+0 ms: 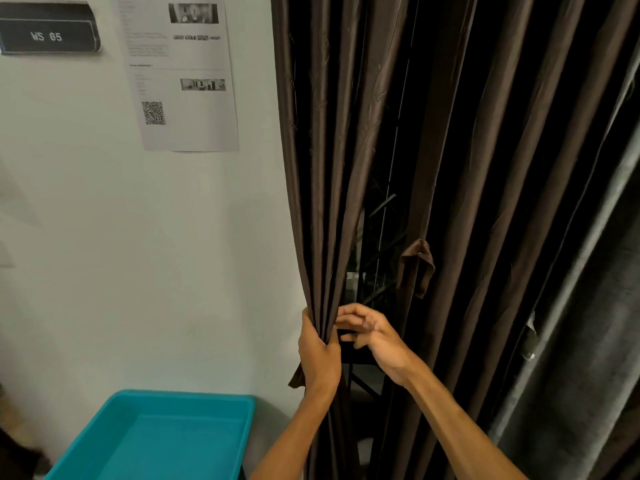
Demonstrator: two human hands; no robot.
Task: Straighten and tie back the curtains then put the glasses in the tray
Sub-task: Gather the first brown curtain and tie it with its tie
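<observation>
Gripping the bunched folds of the left brown curtain [322,202] beside the wall [138,237], the left hand [320,353] is clamped round the fabric. The right hand [372,336] sits just beside it, fingers curled toward the bunch's inner edge with a dark strip showing between them; whether it pinches anything I cannot tell. The teal tray [180,398] stands below and left of the hands, and a brown fabric loop [417,268] hangs on the right curtain panel [485,202].
</observation>
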